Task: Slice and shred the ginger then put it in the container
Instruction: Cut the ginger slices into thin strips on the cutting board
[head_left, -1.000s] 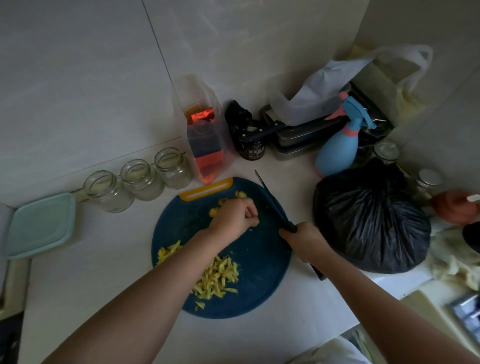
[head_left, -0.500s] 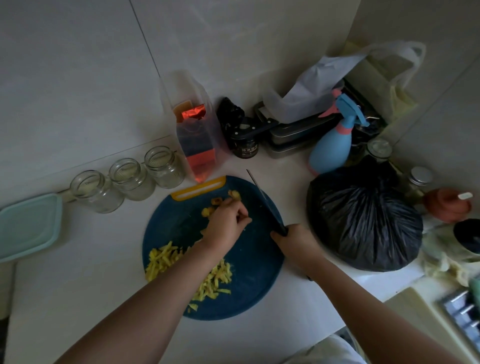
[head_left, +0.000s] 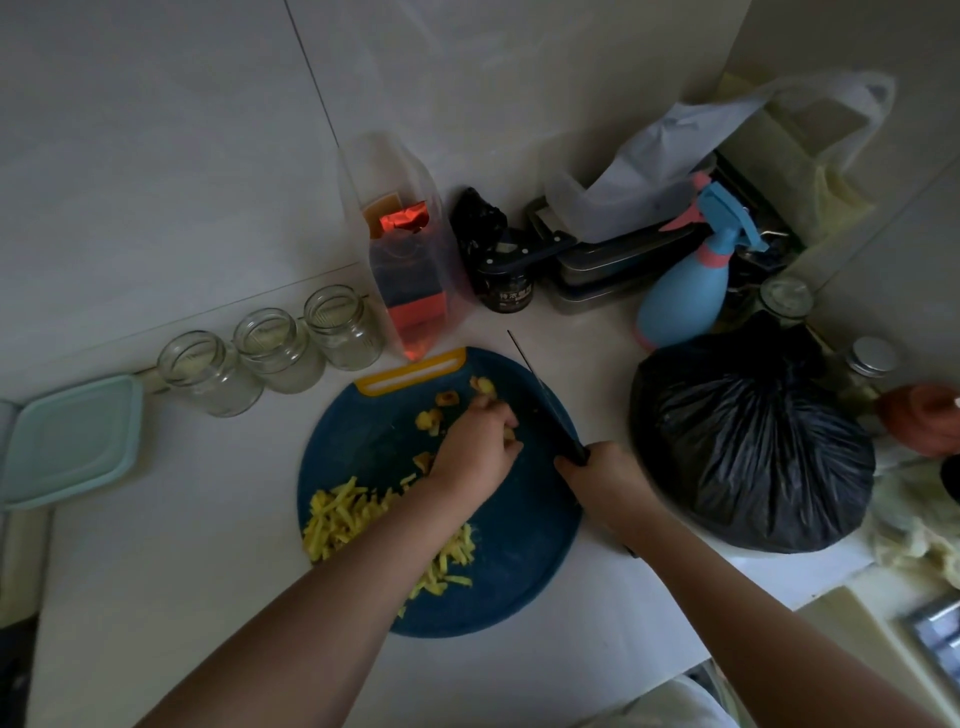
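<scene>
Blue cutting board (head_left: 519, 571), centre frame, carries shredded ginger (head_left: 343, 519). Left hand (head_left: 475, 452) pinches a ginger piece (head_left: 509, 432); right hand (head_left: 602, 480) grips the knife (head_left: 540, 395).

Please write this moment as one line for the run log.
stage: slicing | left hand: holds ginger piece | right hand: grips knife | shredded ginger: piled on cutting board
</scene>
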